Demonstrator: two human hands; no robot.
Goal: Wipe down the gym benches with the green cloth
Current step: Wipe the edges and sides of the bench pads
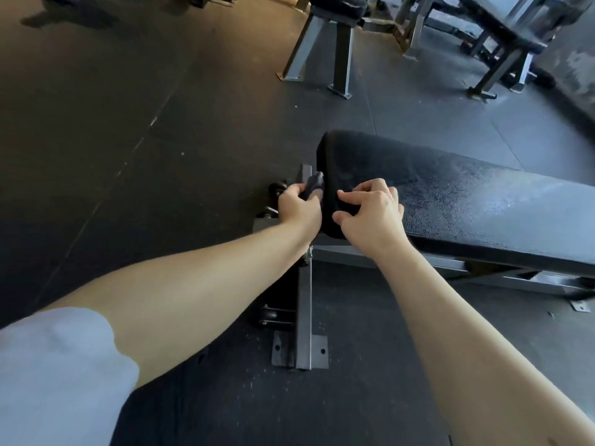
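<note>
At the near end of the flat bench (450,201), both hands work on its rounded black pad (370,162). The bench looks heavy and fixed in place on its steel frame (304,317), and the vinyl seems firm, grained and slightly shiny, so I'd expect it to take hard rubbing without shifting. The right hand (370,217) braces on the pad's corner, its fingers (349,195) bent over the edge. The left hand (299,207) grips the cloth (314,185) in a tight fist against the pad's end face. The cloth looks dark rather than green in this light. It appears soft, light and limp, so it is best held bunched, as it is now, to stop it sliding across the slick cover. I can't see any brand, label or lettering on the pad, frame or cloth.
</note>
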